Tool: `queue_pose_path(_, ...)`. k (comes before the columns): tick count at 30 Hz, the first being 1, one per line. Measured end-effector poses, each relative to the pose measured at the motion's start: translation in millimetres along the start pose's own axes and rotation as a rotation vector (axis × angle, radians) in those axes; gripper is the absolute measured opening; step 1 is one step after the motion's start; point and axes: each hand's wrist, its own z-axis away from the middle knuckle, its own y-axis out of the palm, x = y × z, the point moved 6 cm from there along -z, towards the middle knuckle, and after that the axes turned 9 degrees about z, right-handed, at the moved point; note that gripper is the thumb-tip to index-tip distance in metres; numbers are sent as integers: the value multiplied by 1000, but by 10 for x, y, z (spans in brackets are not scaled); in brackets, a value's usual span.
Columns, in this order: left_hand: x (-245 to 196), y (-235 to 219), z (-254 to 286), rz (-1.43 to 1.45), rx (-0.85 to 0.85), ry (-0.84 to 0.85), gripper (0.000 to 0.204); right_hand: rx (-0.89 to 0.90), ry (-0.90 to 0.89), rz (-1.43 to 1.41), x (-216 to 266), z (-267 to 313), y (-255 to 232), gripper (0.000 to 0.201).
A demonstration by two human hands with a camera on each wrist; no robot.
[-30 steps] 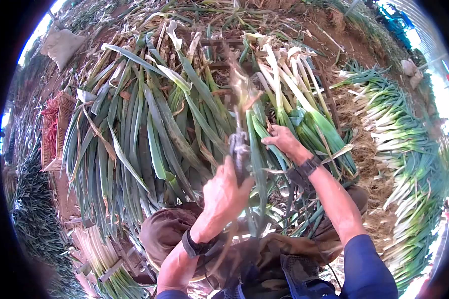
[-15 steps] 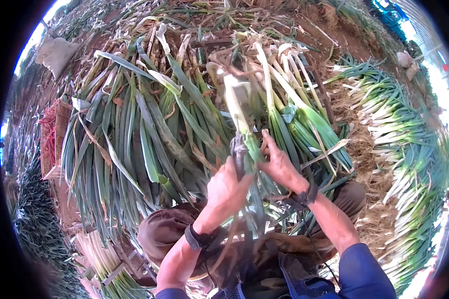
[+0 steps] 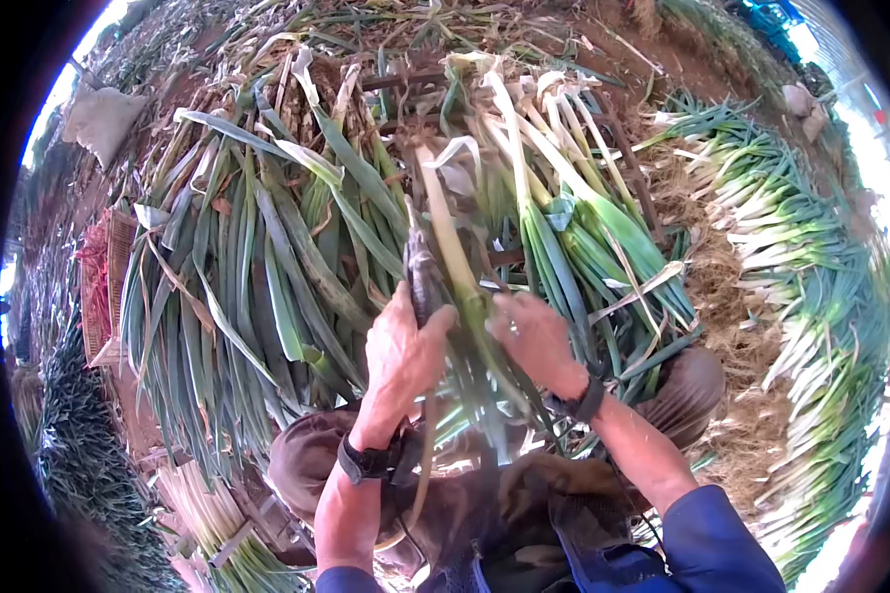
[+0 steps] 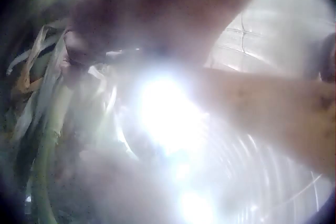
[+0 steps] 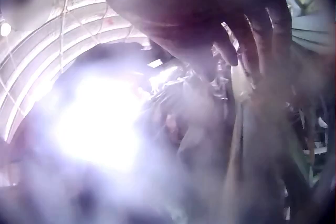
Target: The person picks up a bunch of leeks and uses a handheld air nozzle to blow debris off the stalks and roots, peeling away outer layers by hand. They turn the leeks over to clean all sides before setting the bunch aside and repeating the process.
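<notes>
My left hand [image 3: 400,356] grips a dark hand tool [image 3: 421,272] with a narrow, nozzle-like tip; a brownish hose [image 3: 425,460] hangs below the hand. My right hand [image 3: 536,341] holds a leek [image 3: 445,222] at its green part, the pale shank slanting up and left beside the tool. A loose white skin [image 3: 455,153] curls off near the leek's top, and its lower leaves blur over my lap. Glare washes out much of both wrist views. In the right wrist view, the fingers [image 5: 252,45] of my right hand reach across from the top.
A thick pile of untrimmed leeks [image 3: 257,257] lies ahead on the left. More leeks [image 3: 593,217] lie just right of my right hand. A long row of cleaned leeks [image 3: 801,287] rests at far right. A crate [image 3: 119,277] and a leek bundle [image 3: 208,504] stand left.
My right hand has drawn the leek from the right-hand leeks to beside the tool, where pale skin now hangs loose. My left hand and the tool have shifted left.
</notes>
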Motion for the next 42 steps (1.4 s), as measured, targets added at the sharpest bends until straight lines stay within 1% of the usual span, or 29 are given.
queue_pose_path(1,-37,-36,13,-15,-16,-4,51,-169,46,-50,-27,-30,-102,47)
queue_pose_path(2,-92,-59,34,4,-1,-23,50,-62,108,-129,-122,-92,76,62)
queue_pose_path(3,-87,-53,31,4,1,-21,50,-64,109,-128,-219,-168,306,62)
queue_pose_path(4,-69,-46,33,5,5,-3,50,31,52,-307,-301,-258,666,72)
queue_pose_path(5,-41,-45,36,6,9,16,50,126,-8,-484,-220,-307,760,83)
queue_pose_path(6,-1,-32,43,8,0,57,51,312,85,-599,-272,-349,872,95)
queue_pose_path(7,11,-34,59,9,-3,56,51,314,82,-598,-293,-371,912,95)
queue_pose_path(9,15,-22,87,-40,0,74,51,395,212,-1052,-429,-407,1170,96)
queue_pose_path(10,65,-8,88,-48,-32,110,51,397,211,-1048,-513,-443,1371,96)
queue_pose_path(12,73,-6,100,-32,-24,118,52,320,-16,-878,-560,-501,1667,89)
queue_pose_path(13,57,-6,106,-21,-14,127,52,319,-18,-877,-509,-476,1671,89)
queue_pose_path(15,11,-18,139,-5,-1,121,52,164,93,-966,-484,-460,1640,77)
queue_pose_path(16,-8,-23,146,11,13,111,52,164,87,-971,-464,-462,1671,77)
queue_pose_path(18,-2,-36,154,1,12,104,52,390,403,-1315,-483,-372,1940,80)
queue_pose_path(19,17,-30,162,0,17,96,52,396,407,-1316,-467,-368,1938,80)
queue_pose_path(21,109,-14,128,-31,-20,134,51,421,295,-1173,-425,-404,1875,75)
queue_pose_path(22,94,-28,133,-16,-25,137,51,423,295,-1168,-381,-383,1751,75)
queue_pose_path(24,76,-39,150,-40,-20,141,49,-2,152,-822,-298,-335,1082,77)
queue_pose_path(25,5,-58,185,-35,-14,144,49,-7,158,-817,-236,-298,848,77)
queue_pose_path(27,-93,-3,271,34,184,18,65,-77,282,-144,-235,-318,368,92)
queue_pose_path(28,-107,32,328,24,193,38,57,-128,273,-79,-233,-363,250,101)
queue_pose_path(29,-116,69,399,59,197,60,54,-137,275,-78,-206,-403,123,101)
queue_pose_path(31,-61,172,502,48,227,64,53,-164,200,37,-110,-462,-89,102)
queue_pose_path(32,-66,207,554,40,200,98,51,-211,145,55,-93,-484,-128,105)
queue_pose_path(33,-57,250,605,52,225,93,50,-216,143,57,-94,-513,-147,105)
queue_pose_path(35,-70,296,675,77,245,106,50,-197,88,124,-85,-587,-112,96)
queue_pose_path(37,-37,316,688,65,249,109,51,-198,62,167,-98,-636,-98,98)
queue_pose_path(39,-1,372,723,29,349,22,53,-202,91,200,-139,-675,-100,103)
queue_pose_path(42,39,404,732,9,318,91,53,-169,106,214,-136,-684,-137,103)
